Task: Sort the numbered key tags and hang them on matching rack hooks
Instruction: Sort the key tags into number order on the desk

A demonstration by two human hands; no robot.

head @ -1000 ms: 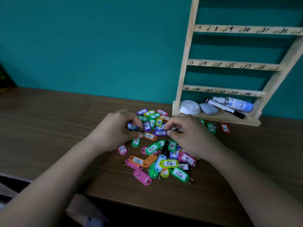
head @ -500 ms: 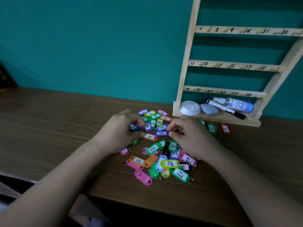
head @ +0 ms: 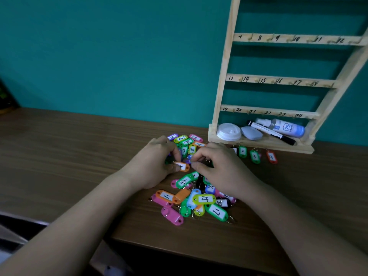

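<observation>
Teal wall point(head: 119, 56) behind; brown wood-grain table point(head: 59, 156) running along its foot, front edge near the viewer.

Wooden rack point(head: 223, 86): stands upright at the back right of the table, against the wall. Its cross rails carry small hooks and handwritten numbers; the lowest rail reads 19 to 24. No tag hangs on the rails in view.

Bare forearms enter from the lower corners and meet over the table centre.

Left hand point(head: 153, 166): fingers curled, thumb and forefinger pinching the left end of an orange tag point(head: 184, 166), white label up, at the middle of the heap.

Right hand point(head: 219, 170): fingers curled, thumb and forefinger tips drawn together just beside the right end of the orange tag; what they pinch, if anything, cannot be told.

Pile of key tags point(head: 199, 200): many coloured tags with rings, overlapping, spread from just in front of the rack's left foot toward the viewer; both hands rest over its middle, hiding part of it.

Green tag 2 point(head: 242, 151), green tag 3 point(head: 254, 156) and orange-red tag 4 point(head: 271, 156): in a row at the front edge of the rack's base, well right of the hands; hung or merely lying, cannot be told.

Base shelf, left to right: white lid point(head: 228, 132), grey-blue pad point(head: 251, 133), black-and-white marker point(head: 270, 132), spray bottle point(head: 284, 127) on its side.
</observation>
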